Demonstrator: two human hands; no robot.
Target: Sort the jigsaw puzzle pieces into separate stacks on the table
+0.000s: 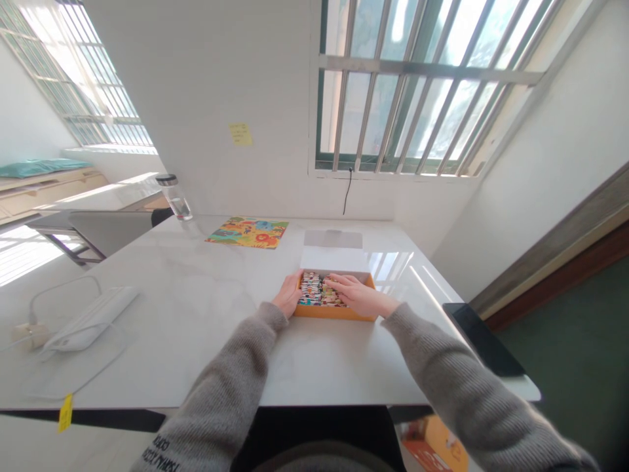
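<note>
A shallow orange box (pixel 335 314) lies on the white marble table (pixel 196 288), close to the front edge and packed with rows of small, colourful printed pieces (pixel 314 290). These stand on edge, but their exact kind is too small to tell. My left hand (pixel 287 293) curls over the box's left side, touching the pieces. My right hand (pixel 356 295) reaches in from the right, its fingers lying flat across the pieces. The hands hide part of the box's contents. A colourful animal-print card or puzzle (pixel 248 233) lies farther back.
A clear bottle with a dark lid (pixel 174 198) stands at the table's far left corner. A grey flat sheet (pixel 333 239) lies at the back. A white corded device (pixel 91 318) sits at the left, and a black tablet (pixel 481 337) lies at the right edge.
</note>
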